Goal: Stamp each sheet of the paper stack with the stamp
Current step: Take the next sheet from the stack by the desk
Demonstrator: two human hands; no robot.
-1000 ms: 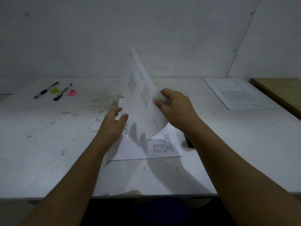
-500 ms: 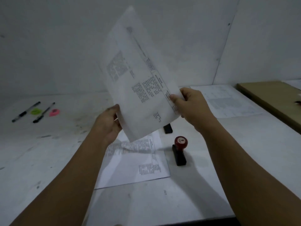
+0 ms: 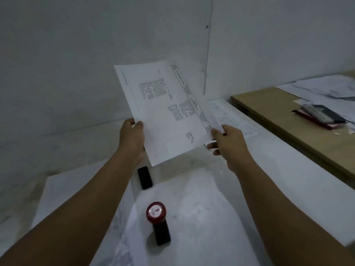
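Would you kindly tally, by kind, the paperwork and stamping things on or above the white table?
held sheet: 1
paper piles lying flat: 2
stamp: 1
black pad: 1
Total: 5

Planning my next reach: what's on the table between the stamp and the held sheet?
Head view: only a flat black pad lies between stamp and sheet.

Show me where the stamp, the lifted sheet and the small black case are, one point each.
stamp (image 3: 156, 211), head view, on its round red top.
lifted sheet (image 3: 165, 120), head view, on the printed middle.
small black case (image 3: 145, 177), head view, on its flat top.
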